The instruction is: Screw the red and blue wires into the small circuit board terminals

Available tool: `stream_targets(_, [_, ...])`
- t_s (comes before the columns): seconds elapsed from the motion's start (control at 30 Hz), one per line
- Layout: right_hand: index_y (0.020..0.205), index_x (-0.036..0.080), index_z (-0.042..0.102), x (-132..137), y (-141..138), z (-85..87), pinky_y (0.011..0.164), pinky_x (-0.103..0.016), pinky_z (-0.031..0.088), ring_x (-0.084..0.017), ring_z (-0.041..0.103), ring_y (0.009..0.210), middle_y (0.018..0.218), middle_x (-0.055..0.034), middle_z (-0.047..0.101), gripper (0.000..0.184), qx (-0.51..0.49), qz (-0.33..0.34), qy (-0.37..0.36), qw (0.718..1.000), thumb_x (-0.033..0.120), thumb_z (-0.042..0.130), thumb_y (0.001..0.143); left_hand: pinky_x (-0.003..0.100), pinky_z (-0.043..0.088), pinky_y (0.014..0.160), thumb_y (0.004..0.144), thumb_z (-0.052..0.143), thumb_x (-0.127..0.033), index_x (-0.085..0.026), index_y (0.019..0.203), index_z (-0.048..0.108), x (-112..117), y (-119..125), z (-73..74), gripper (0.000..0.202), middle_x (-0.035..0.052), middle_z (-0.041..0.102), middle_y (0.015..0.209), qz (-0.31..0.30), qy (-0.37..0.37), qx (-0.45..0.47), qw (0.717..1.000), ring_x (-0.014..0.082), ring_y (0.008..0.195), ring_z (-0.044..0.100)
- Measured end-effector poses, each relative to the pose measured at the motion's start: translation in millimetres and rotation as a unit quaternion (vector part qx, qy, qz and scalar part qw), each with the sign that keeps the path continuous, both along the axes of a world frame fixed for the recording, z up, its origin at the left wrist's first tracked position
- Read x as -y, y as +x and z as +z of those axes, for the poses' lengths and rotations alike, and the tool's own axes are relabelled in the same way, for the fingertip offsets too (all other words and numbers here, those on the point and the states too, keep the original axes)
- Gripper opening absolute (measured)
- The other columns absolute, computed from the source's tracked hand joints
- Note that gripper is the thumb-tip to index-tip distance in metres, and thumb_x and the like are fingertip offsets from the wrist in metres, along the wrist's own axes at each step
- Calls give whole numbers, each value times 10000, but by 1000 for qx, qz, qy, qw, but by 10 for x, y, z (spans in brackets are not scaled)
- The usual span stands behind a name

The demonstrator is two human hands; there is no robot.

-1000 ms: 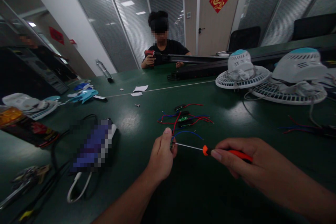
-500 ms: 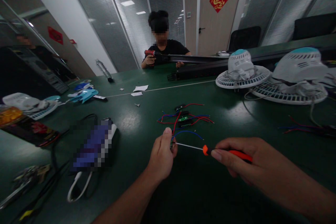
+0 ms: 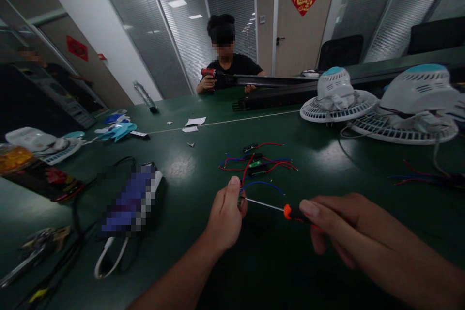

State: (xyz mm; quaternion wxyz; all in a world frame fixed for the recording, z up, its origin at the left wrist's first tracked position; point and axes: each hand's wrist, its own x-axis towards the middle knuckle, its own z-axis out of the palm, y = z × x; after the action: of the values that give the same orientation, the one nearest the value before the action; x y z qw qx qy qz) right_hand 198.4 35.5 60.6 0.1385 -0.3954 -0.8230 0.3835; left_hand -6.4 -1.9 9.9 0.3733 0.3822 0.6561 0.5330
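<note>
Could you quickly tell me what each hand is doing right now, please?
Left hand: closed, pinching a small circuit board with red and blue wires.
Right hand: closed around an orange-handled screwdriver, tip at the board.

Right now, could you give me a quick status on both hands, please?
Left hand pinching small circuit board. Right hand gripping screwdriver, tip at board. Loose wires just beyond.

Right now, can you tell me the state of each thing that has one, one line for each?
left hand: shut on small circuit board, raised above the table
right hand: shut on screwdriver, tip at the board
loose boards with wires: lying on the table
two white fans: lying grille down
co-worker's hand: gripping a red tool
</note>
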Motion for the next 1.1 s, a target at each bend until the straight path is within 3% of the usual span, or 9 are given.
stream_targets(0.23, [586,215,587,-15,7,-10,464,-257,345,-105,488,453,512,7,528,549,48,11,5,999,575,332,913,227,336,452,826,418,-687,-191,539,498,2,4,-5,579,-44,427,478,-5,10,18,1000,109,453,410])
stream_targets(0.5, [580,214,522,-40,5,-36,450,-253,334,-105,463,457,516,10,515,537,38,12,-12,999,603,329,895,226,334,463,862,389,-651,-192,537,494,-11,-25,-49,572,-45,421,466,-13,16,8,1000,108,450,411])
stream_targets(1.1, [596,212,537,-48,-22,-40,435,-238,328,-97,444,452,520,19,508,491,26,5,-12,1000,571,380,891,235,334,480,848,377,-680,-195,516,491,-2,-20,-11,599,-44,420,460,-11,5,-9,1000,114,453,413])
